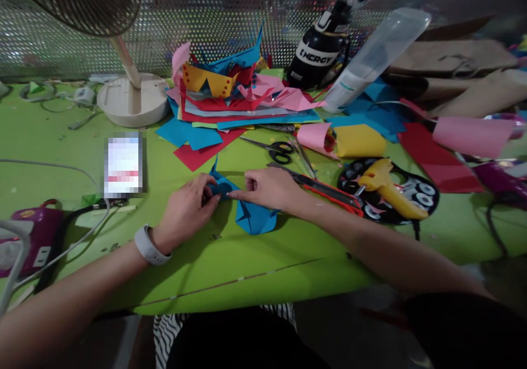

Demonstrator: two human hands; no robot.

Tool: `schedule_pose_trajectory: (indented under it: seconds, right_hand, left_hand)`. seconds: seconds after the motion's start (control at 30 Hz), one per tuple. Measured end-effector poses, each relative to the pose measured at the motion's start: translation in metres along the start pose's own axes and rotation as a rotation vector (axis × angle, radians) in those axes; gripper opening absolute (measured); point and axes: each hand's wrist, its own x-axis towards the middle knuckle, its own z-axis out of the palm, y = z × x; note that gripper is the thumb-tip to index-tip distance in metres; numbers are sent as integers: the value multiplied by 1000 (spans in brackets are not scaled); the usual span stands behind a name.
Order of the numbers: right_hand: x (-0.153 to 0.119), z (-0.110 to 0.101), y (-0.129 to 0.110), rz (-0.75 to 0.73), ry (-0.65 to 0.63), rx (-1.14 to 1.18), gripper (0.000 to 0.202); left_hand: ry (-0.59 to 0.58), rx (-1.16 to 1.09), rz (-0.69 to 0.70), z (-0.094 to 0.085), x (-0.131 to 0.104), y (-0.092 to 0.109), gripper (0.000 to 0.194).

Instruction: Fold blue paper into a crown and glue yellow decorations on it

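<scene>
A folded piece of blue paper [256, 219] lies on the green table in front of me, its narrow upper part rising to a point. My left hand [190, 207], with a pale band on the wrist, has its fingers closed on the paper's left end. From the other side my right hand [269, 186] reaches across the paper, thumb and finger pressed to its middle and the other fingers curled. Part of the paper is hidden under both hands. Just beyond my right hand lies an orange and black utility knife [325, 189].
Black-handled scissors [281, 152] and a yellow glue gun [381, 185] lie beyond my right arm. Coloured paper sheets [247, 117] are stacked at the back, beside a black bottle [318, 50]. A phone [123, 165] and a fan base [134, 105] stand at left, with cables near.
</scene>
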Motion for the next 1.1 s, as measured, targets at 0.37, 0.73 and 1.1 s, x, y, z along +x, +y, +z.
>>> schedule_pose_trajectory:
  seconds: [0.37, 0.73, 1.1]
  right_hand:
    - [-1, -2, 0, -22, -13, 3, 52]
    - [0, -3, -2, -14, -25, -13, 56]
    - [-2, -2, -1, -27, -22, -12, 57]
  left_hand:
    - [38, -49, 90, 0, 1, -1, 20]
    - [44, -9, 42, -4, 3, 2, 12]
    - [37, -77, 25, 0, 2, 2, 20]
